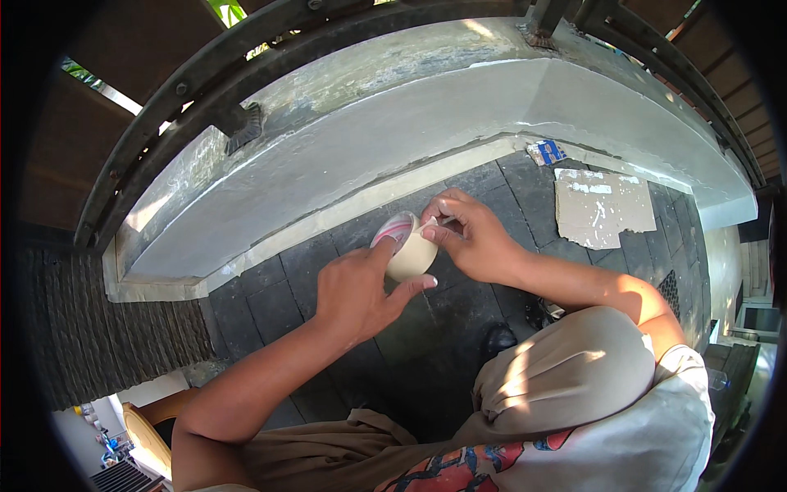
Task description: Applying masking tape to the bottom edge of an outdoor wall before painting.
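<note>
A wide roll of cream masking tape [412, 259] is held up over the dark tiles, its pale core with a pink stripe facing the wall. My left hand [354, 293] grips it from the near left, fingers reaching into the core and thumb stretched out below the roll. On the roll's right side, my right hand [464, 234] pinches the loose end of the tape between thumb and fingertips. A short bit of that end stands away from the roll.
A low grey wall [393, 135] curves ahead, with a strip of tape along its foot. Right of my hands, a torn cardboard sheet [602, 209] with white paint spots lies on the dark tiled floor [307, 275]. Beyond it sits a small blue-and-white packet [547, 152]. My bent knee [566, 357] rises at lower right.
</note>
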Motion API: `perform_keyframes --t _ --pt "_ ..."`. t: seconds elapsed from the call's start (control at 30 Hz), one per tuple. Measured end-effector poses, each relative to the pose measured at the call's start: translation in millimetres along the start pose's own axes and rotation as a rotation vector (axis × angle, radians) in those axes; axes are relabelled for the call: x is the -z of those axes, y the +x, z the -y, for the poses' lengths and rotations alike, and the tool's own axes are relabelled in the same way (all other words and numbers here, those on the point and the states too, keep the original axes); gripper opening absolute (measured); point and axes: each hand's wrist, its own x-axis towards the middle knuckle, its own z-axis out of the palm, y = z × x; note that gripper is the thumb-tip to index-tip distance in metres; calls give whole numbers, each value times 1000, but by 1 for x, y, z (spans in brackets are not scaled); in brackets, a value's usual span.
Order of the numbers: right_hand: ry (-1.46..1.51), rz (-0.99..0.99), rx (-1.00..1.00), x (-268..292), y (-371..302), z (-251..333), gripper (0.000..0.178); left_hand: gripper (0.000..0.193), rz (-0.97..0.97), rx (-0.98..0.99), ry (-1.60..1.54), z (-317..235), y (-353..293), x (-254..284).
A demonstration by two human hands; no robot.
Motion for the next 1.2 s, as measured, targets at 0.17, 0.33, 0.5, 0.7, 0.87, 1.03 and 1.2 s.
perform_keyframes --t 0.17,0.33,0.5,0.7,0.87,1.03,1.2 --pt "40 -53 -250 10 5 -4 7 51 129 3 -120 30 2 1" --pt "326 28 -324 13 7 -17 10 42 121 -174 -289 48 11 -8" --pt "452 131 -363 33 10 -9 10 44 331 157 -324 66 7 6" --pt "396 125 -383 54 11 -4 8 43 206 -18 -86 79 -3 4" --pt "415 -59 -392 77 9 -32 12 49 186 78 26 119 -17 12" --pt "410 -100 -515 93 -15 -79 11 50 188 31 89 149 -36 16" --pt "387 -251 -624 128 -35 -140 8 48 217 83 115 179 -48 19"
